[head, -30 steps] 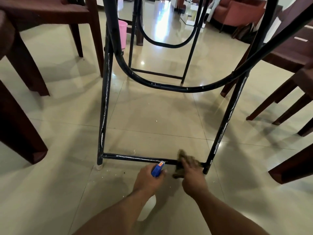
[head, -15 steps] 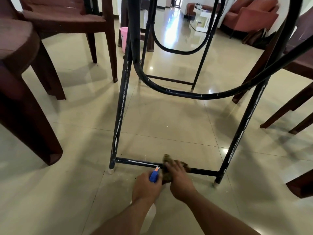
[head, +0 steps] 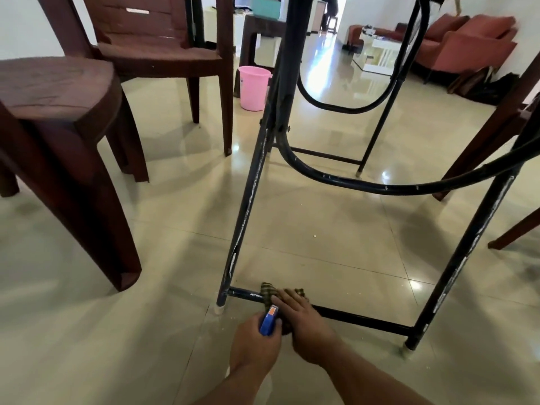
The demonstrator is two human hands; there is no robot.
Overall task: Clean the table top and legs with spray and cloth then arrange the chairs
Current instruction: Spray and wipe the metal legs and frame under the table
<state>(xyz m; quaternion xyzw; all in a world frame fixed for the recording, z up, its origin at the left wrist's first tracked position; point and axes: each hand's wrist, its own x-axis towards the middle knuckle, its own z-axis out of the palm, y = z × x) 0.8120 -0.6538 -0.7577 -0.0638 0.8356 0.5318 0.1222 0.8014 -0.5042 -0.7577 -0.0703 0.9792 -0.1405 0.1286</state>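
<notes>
Near the left leg point(head: 240, 229) of the table frame, the left hand point(head: 254, 349) grips the spray bottle point(head: 269, 320), fingers curled round it, with the blue head protruding just below the crossbar point(head: 365, 320). Directly to its right, the right hand point(head: 309, 325) holds the cloth point(head: 268, 290) on the crossbar, fingers curled over it. The cloth wraps the bar beneath the fingers and extends past the fingertips.
</notes>
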